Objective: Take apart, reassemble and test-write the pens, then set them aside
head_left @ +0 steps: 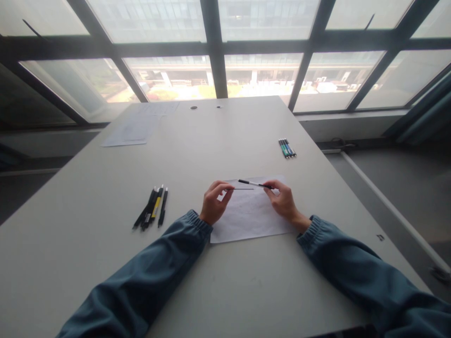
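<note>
Above a white sheet of paper (pixel 252 216), my left hand (pixel 215 202) pinches a thin dark pen refill (pixel 243 189), which points to the right. In the fingers of my right hand (pixel 281 199) is a black and white pen (pixel 252 183), its far end aimed left. The pen and the refill lie nearly parallel, the pen slightly farther from me. Both hands are closed, just over the paper's far part. Whether the pen's barrel is hollow is too small to tell.
Several black pens (pixel 146 211), one with a yellow part, lie left of the paper. Several green and blue pens (pixel 287 148) lie together at the back right. More paper sheets (pixel 132 124) rest at the table's far left. A small dark piece (pixel 380 237) sits near the right edge.
</note>
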### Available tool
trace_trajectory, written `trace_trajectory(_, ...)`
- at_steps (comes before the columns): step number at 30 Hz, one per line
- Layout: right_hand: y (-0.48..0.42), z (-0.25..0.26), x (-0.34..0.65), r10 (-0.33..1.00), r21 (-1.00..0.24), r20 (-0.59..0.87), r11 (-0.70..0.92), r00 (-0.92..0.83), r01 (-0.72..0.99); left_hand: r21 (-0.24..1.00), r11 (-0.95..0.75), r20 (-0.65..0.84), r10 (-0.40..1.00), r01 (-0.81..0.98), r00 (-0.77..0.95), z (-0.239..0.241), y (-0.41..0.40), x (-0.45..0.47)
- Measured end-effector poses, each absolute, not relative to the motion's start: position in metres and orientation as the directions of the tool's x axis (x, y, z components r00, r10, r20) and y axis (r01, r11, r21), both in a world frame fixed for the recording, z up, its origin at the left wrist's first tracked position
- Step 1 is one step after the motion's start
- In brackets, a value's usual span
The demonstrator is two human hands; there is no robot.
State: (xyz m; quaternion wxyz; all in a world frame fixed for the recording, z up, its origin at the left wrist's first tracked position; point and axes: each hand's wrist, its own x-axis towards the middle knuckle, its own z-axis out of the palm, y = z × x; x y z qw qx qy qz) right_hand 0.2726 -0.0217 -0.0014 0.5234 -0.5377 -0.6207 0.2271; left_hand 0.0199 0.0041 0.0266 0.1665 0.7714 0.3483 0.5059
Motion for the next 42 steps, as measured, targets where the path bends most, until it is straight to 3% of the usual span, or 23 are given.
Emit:
trace_trajectory(7, -0.020, 0.002, 0.272, 0.894, -0.694, 0.447, 0.362, -0.022, 0.623, 0.607, -0.721, 0.636, 0.693, 0.334, 0.340, 0.021, 0.006, 0.019)
trace_trajectory(16, -0.019, -0.004, 0.272, 0.927, -0.581, 0.373, 0.267, -0.040, 0.769, 0.614, -0.720, 0.594, 0.691, 0.323, 0.411, 0.021, 0.007, 0.021)
trace_trajectory(20, -0.020, -0.001, 0.271, 0.917, -0.585, 0.398, 0.269, -0.018, 0.765, 0.616, -0.717, 0.596, 0.695, 0.326, 0.403, 0.022, 0.007, 0.020)
trace_trajectory(26, -0.024, 0.008, 0.271, 0.820, -0.649, 0.566, 0.378, 0.088, 0.660, 0.624, -0.708, 0.596, 0.705, 0.331, 0.385, 0.021, 0.007, 0.020)
trace_trajectory(34, -0.032, 0.013, 0.263, 0.803, -0.553, 0.498, 0.585, -0.327, 0.594, 0.601, -0.724, 0.608, 0.690, 0.340, 0.393, 0.020, 0.007, 0.019)
trace_trajectory(42, -0.032, 0.013, 0.261, 0.800, -0.506, 0.481, 0.588, -0.359, 0.632, 0.612, -0.738, 0.593, 0.667, 0.286, 0.451, 0.025, 0.005, 0.022)
